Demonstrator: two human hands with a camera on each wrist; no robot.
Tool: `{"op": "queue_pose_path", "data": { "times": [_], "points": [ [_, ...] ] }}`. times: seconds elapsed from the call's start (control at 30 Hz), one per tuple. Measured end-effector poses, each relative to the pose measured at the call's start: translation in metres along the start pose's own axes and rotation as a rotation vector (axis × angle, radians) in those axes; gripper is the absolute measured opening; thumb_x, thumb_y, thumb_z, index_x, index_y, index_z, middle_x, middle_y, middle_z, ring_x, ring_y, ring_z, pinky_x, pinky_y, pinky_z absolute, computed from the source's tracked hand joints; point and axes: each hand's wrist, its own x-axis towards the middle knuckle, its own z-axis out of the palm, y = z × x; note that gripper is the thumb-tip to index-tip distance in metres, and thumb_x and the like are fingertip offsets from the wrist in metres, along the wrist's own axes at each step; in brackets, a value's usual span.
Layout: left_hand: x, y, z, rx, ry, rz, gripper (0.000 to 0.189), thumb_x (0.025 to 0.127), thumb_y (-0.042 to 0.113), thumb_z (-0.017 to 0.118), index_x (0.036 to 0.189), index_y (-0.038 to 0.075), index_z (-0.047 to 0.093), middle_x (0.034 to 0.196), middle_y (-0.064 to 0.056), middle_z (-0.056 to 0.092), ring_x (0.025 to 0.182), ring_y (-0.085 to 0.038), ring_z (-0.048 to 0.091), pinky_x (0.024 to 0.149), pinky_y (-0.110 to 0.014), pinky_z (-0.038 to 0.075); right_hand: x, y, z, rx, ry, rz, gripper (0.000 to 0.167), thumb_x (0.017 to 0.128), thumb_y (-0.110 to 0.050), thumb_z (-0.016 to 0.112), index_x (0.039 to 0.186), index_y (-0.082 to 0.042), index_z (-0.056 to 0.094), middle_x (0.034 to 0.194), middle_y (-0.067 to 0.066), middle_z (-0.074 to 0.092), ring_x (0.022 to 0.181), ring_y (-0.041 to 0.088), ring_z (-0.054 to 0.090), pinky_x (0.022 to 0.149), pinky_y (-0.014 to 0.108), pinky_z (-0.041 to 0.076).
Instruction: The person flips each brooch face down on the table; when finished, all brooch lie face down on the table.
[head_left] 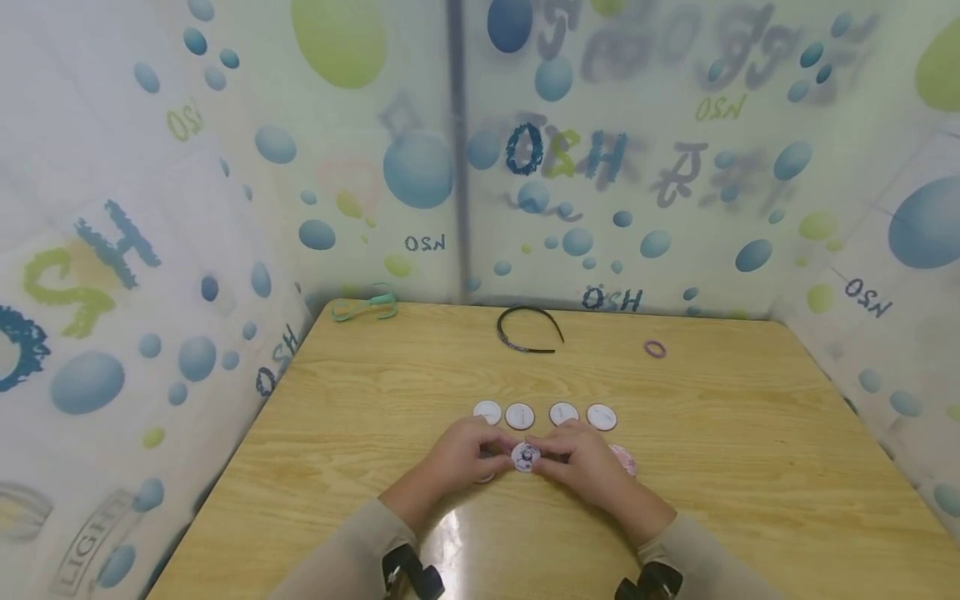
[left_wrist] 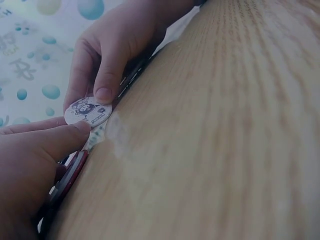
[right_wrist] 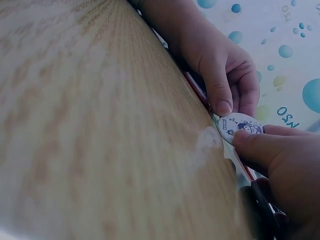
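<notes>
Between both hands is a small round badge [head_left: 526, 456] with a dark cartoon print on white, its printed face showing. My left hand [head_left: 468, 452] pinches its left edge between thumb and fingers. On the opposite edge, my right hand [head_left: 588, 462] pinches it the same way. Both wrist views show the badge [left_wrist: 88, 112] tilted, thumbs on its printed face. Just beyond the hands, several white round badges [head_left: 520, 417] lie in a row. A pink badge [head_left: 623, 460] is partly covered by the right hand, and another disc [head_left: 486, 478] is mostly hidden under the left.
Along the far part of the wooden table [head_left: 360, 392] lie a green claw-like hair clip [head_left: 366, 307], a black headband [head_left: 531, 330] and a purple ring-shaped band [head_left: 655, 349]. Bubble-printed curtains [head_left: 420, 275] enclose the table's back and sides.
</notes>
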Motion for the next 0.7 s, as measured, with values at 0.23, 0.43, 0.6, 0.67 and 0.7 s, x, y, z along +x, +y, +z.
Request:
{"op": "queue_pose_path", "data": {
  "times": [0.23, 0.43, 0.6, 0.67, 0.7],
  "points": [
    [0.0004, -0.0008, 0.0007, 0.003, 0.009, -0.001, 0.015, 0.092, 0.016, 0.085, 0.107, 0.016, 0.083, 0.096, 0.012, 0.076, 0.089, -0.004, 0.063, 0.082, -0.026, 0.056, 0.0000, 0.0007, 0.0015, 0.027, 0.054, -0.021, 0.030, 0.086, -0.012, 0.089, 0.116, -0.016, 0.084, 0.097, -0.012, 0.079, 0.079, 0.003, 0.058, 0.069, 0.027, 0.048],
    [0.0003, -0.0038, 0.0022, 0.044, 0.031, 0.024, 0.012, 0.093, 0.017, 0.085, 0.104, 0.019, 0.083, 0.092, 0.015, 0.071, 0.085, -0.002, 0.061, 0.079, -0.025, 0.055, 0.0009, -0.0019, 0.0019, 0.050, 0.089, -0.012, 0.026, 0.086, -0.010, 0.089, 0.111, -0.016, 0.085, 0.092, -0.011, 0.077, 0.076, 0.002, 0.059, 0.066, 0.026, 0.048],
    [0.0007, -0.0048, 0.0023, 0.045, 0.032, 0.014, 0.010, 0.094, 0.019, 0.084, 0.103, 0.020, 0.083, 0.091, 0.018, 0.070, 0.085, -0.002, 0.061, 0.079, -0.025, 0.055, 0.0014, -0.0026, 0.0019, 0.068, 0.099, 0.008, 0.024, 0.085, -0.009, 0.089, 0.107, -0.017, 0.086, 0.090, -0.013, 0.075, 0.075, 0.002, 0.060, 0.065, 0.025, 0.050],
    [0.0007, -0.0052, 0.0022, 0.043, 0.038, 0.019, 0.009, 0.094, 0.018, 0.084, 0.102, 0.021, 0.082, 0.090, 0.018, 0.069, 0.084, -0.002, 0.061, 0.078, -0.025, 0.054, 0.0020, -0.0032, 0.0015, 0.080, 0.098, 0.020, 0.022, 0.085, -0.009, 0.090, 0.105, -0.018, 0.086, 0.090, -0.014, 0.075, 0.076, 0.002, 0.062, 0.065, 0.025, 0.051],
    [0.0008, -0.0056, 0.0023, 0.044, 0.043, 0.026, 0.008, 0.094, 0.018, 0.084, 0.102, 0.021, 0.082, 0.089, 0.017, 0.069, 0.084, -0.002, 0.061, 0.077, -0.025, 0.054, 0.0023, -0.0036, 0.0013, 0.086, 0.095, 0.026, 0.021, 0.085, -0.010, 0.090, 0.104, -0.019, 0.086, 0.090, -0.015, 0.075, 0.077, 0.002, 0.063, 0.066, 0.025, 0.052]
  ]
}}
